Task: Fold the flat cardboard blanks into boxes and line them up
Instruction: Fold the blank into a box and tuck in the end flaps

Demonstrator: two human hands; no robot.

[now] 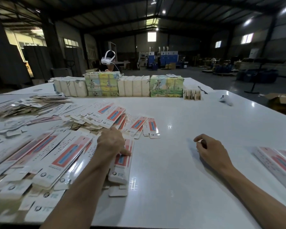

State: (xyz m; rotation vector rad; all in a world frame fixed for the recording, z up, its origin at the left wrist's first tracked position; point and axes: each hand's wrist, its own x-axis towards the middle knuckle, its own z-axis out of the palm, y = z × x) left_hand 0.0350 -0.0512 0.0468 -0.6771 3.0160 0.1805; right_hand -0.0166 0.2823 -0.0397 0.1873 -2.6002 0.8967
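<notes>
Left hand (111, 142) lies on a blank (120, 164) at the edge of the pile (56, 156), thumb pressed on the print and fingers stretched forward, not really gripping anything. Right hand (210, 148) sits loosely curled over the bare table (172, 171), holding nothing. Biggest risk imo: the blanks look glossy and the heap is fanned out pretty sloppy, so dragging one free could pull its neighbours along or slide a few off the near edge. What look like folded boxes (277, 162) sit well apart at the right, so there's room to fumble on the way over. The table is white and shiny and mirrors the ceiling lights, so probably slick. Bundles (134, 85) line the far side, with a person (108, 63) in a headset behind them. Dim warehouse all around.
</notes>
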